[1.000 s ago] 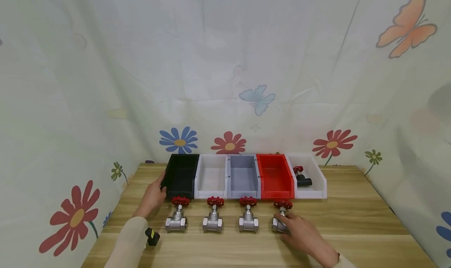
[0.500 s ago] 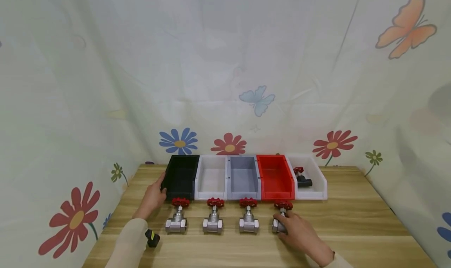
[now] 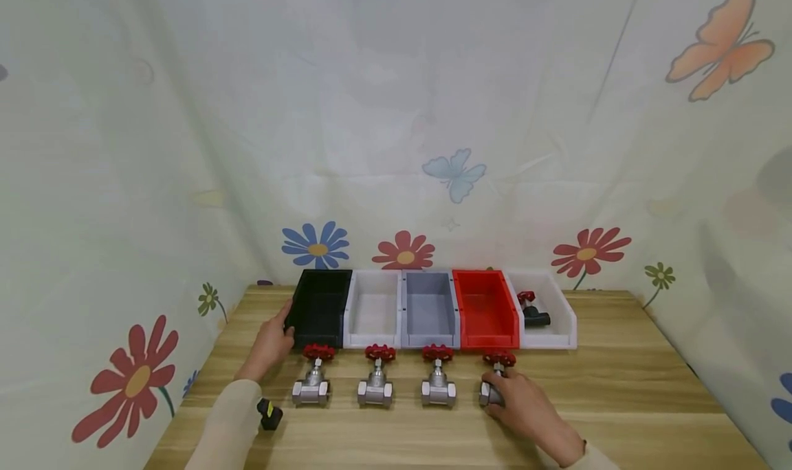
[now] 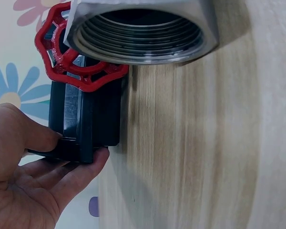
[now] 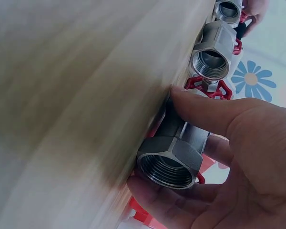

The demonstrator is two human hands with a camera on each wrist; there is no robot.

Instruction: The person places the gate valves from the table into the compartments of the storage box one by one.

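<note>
In the head view my left hand is at the left side of the black bin. The left wrist view shows its thumb and fingers pinching that bin's wall. My right hand grips the rightmost steel gate valve, which lies on the table with its red handwheel toward the red bin. In the right wrist view the thumb and fingers curl round the valve's body, its threaded opening facing the camera. Part of this valve is hidden by the hand in the head view.
More gate valves lie in a row leftward: one, another and a third. Behind stand a white bin, a grey bin, a red bin and a right white bin holding a dark, red-handled valve.
My right hand has shifted slightly left, its thumb drawing in against the valve's body. The left hand keeps its place on the black bin, and the valves lie where they were.
</note>
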